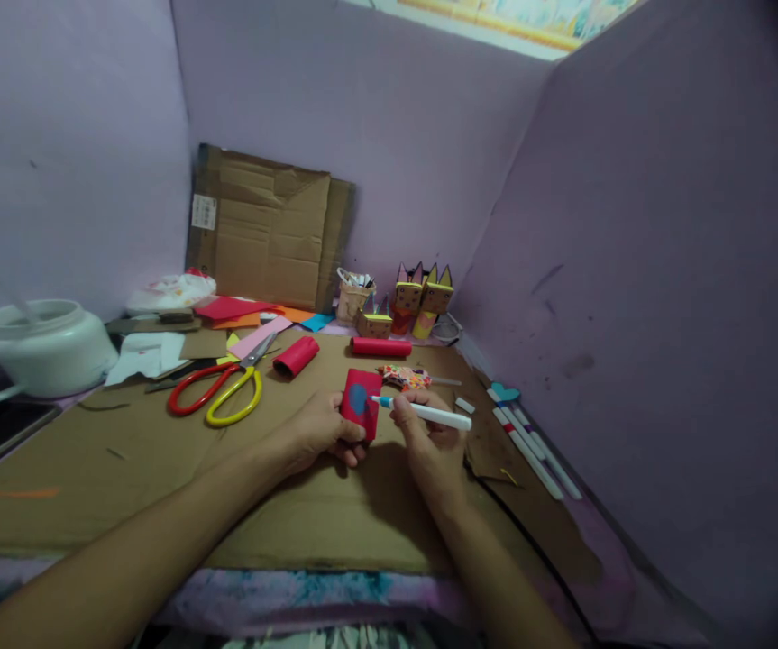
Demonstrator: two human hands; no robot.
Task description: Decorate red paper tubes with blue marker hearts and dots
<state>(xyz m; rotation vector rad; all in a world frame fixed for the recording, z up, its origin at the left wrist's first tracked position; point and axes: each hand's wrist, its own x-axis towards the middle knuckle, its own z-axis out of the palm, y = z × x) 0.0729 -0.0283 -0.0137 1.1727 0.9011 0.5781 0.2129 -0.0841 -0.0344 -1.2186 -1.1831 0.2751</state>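
Observation:
My left hand [327,428] grips a red paper tube [362,424] by its lower end, thumb on the front. A blue patch [358,399] shows on the tube's face. In my right hand [433,442] is a white marker [439,415] with a blue tip, held like a pen. Its tip points left and meets or nearly meets the right edge of the blue patch; I cannot tell if they touch. Just behind lies a colourful patterned wrapped piece [407,377]. Two more red tubes, one at the back [380,347] and one further left [297,357], lie on the cardboard.
Scissors [236,383] with red and yellow handles lie left, near coloured paper scraps [240,311]. A white pot [47,347] stands far left. Several markers [530,442] lie right. Cat-like cardboard figures [424,297] stand at the back, beside a container [354,297]. Folded cardboard [267,230] leans on the wall.

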